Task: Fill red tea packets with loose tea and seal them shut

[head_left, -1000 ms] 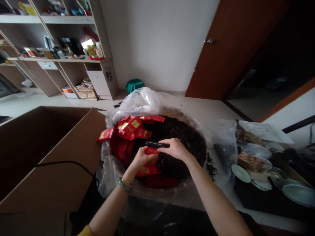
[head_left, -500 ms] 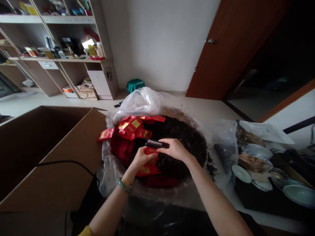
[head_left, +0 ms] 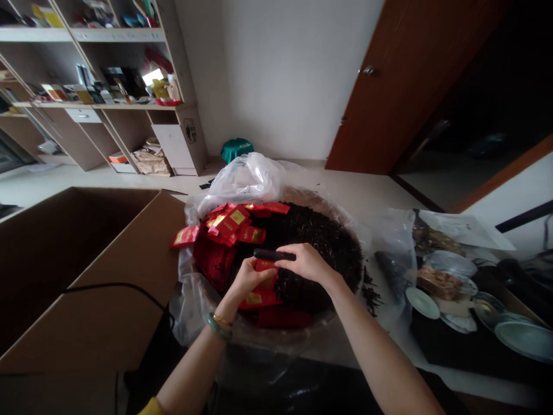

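My left hand (head_left: 249, 278) is closed on a red foil tea packet (head_left: 264, 265) with gold print, held over a lined basket of dark loose tea leaves (head_left: 319, 236). My right hand (head_left: 305, 262) grips a slim black handheld bag sealer (head_left: 271, 255). The sealer lies across the packet's top edge with its jaws pressed together. My fingers cover part of both. A pile of similar red packets (head_left: 233, 222) fills the basket's left side, and more red packets (head_left: 283, 317) lie at its near edge.
A clear plastic liner (head_left: 254, 176) spills over the basket's rim. An open cardboard box (head_left: 116, 259) with a black cable (head_left: 116, 284) across it stands at left. To the right are white dishes (head_left: 423, 304) on a dark surface. Shelves (head_left: 116, 69) and a brown door (head_left: 380, 92) are behind.
The sealer's jaws were apart, with a pale strip showing between them; now they are closed over the packet's top. Both hands have stayed almost in place.
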### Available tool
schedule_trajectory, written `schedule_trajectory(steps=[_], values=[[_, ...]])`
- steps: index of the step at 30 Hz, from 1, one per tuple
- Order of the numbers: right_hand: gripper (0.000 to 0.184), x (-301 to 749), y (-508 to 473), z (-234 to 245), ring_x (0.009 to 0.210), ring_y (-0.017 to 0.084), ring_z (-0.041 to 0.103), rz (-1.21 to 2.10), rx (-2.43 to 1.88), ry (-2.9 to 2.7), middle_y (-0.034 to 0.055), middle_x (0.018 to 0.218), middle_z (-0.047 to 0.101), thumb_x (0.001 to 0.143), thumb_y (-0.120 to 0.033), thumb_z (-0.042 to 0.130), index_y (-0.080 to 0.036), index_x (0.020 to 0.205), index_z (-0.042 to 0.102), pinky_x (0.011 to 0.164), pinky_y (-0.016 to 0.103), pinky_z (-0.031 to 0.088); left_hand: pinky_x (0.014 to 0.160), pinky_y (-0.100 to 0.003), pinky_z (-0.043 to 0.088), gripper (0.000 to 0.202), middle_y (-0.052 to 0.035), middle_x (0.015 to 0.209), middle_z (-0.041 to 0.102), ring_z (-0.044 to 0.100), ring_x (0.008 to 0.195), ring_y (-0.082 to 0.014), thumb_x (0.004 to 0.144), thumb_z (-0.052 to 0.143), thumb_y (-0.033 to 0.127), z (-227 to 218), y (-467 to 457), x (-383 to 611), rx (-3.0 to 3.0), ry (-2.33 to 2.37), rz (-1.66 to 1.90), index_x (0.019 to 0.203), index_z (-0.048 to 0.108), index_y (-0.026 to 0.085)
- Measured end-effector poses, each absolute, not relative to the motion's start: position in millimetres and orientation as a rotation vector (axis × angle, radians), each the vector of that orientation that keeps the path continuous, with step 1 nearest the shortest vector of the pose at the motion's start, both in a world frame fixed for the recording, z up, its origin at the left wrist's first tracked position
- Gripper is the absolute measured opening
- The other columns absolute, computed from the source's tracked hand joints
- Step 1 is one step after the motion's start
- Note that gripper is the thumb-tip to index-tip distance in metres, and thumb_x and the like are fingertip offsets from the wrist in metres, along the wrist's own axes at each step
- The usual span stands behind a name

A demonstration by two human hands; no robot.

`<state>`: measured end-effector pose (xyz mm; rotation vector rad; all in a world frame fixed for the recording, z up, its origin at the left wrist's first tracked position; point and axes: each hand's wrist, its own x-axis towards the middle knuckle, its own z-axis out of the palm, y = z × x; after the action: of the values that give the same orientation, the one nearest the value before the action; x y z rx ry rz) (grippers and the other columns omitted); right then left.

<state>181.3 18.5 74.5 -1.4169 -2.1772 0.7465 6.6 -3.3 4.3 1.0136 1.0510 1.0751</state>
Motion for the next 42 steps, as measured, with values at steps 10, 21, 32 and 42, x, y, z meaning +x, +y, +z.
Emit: schedule_trajectory(steps=[10, 21, 32, 42], values=[[0.033, 181.8, 17.4, 74.4, 0.101, 0.023, 0.067, 0.695, -1.377, -2.194, 0.003, 0.106, 0.072, 0.072, -0.03, 0.073, -0.025, 0.104, 0.071, 0.09, 0.033, 0.05, 0.058, -0.027, 0.051, 0.042, -0.004, 0.067, 0.071, 0.064, 0.059, -0.0172, 0.049, 0.085, 0.04, 6.3, -4.0, 7.6, 1.023, 1.049, 1.064, 0.074, 0.07, 0.01], [0.028, 181.9, 16.5, 77.1, 0.102, 0.023, 0.066, 0.695, -1.383, -2.182, 0.0038, 0.107, 0.072, 0.075, -0.028, 0.07, -0.024, 0.103, 0.071, 0.091, 0.033, 0.049, 0.058, -0.027, 0.051, 0.045, -0.0036, 0.067, 0.071, 0.064, 0.058, -0.0169, 0.048, 0.086, 0.04, 8.3, -4.2, 7.5, 1.014, 1.045, 1.061, 0.079, 0.069, 0.011], [0.028, 180.0, 17.9, 72.5, 0.102, 0.024, 0.066, 0.695, -1.411, -2.159, 0.0037, 0.106, 0.072, 0.074, -0.032, 0.071, -0.026, 0.101, 0.072, 0.09, 0.033, 0.049, 0.062, -0.025, 0.049, 0.042, -0.0045, 0.079, 0.072, 0.064, 0.068, -0.0167, 0.057, 0.08, 0.043, 14.7, -3.9, 9.2, 1.067, 1.101, 1.199, 0.084, 0.07, 0.012], [0.043, 209.7, 47.1, 43.6, 0.098, 0.024, 0.066, 0.537, -1.708, -2.004, 0.0094, 0.105, 0.071, 0.073, -0.043, 0.071, -0.021, 0.109, 0.063, 0.084, 0.033, 0.049, 0.056, -0.021, 0.044, 0.035, 0.0005, 0.067, 0.065, 0.057, 0.06, -0.0119, 0.062, 0.076, 0.045, 15.9, 0.2, 9.0, 0.968, 1.116, 1.34, 0.076, 0.066, 0.014]])
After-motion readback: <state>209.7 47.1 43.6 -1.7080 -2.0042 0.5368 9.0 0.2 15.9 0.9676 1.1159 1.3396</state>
